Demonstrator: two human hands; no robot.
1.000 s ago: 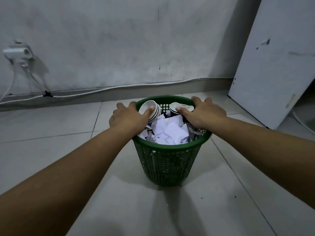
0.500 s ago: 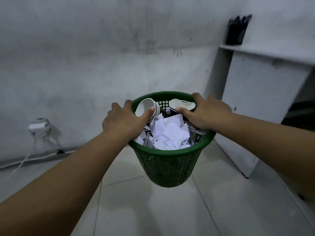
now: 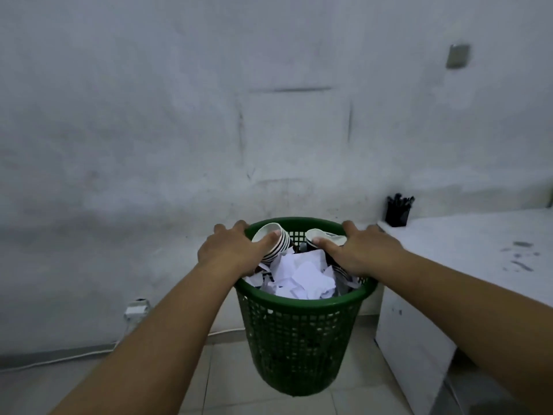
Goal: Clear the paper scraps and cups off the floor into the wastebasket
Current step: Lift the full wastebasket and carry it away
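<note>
Wastebasket [image 3: 299, 339] hung off the tiled floor [image 3: 227, 384], gripped at its rim by both hands.

Green mesh walls tilted slightly, in front of the wall [image 3: 179, 130] and left of a white desk [image 3: 466, 250]. Left hand [image 3: 232, 250] and right hand [image 3: 363, 250] closed fingers over opposite rim edges, thumbs inside against striped cups [image 3: 276, 244]; crumpled paper scraps [image 3: 302, 277] filled the middle. A black pen holder [image 3: 398, 212] stood on the desk corner.

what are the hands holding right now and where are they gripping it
Both hands hold the green wastebasket by its rim, lifted off the floor: the left hand on the left side, the right hand on the right, thumbs inside resting against the cups.
</note>
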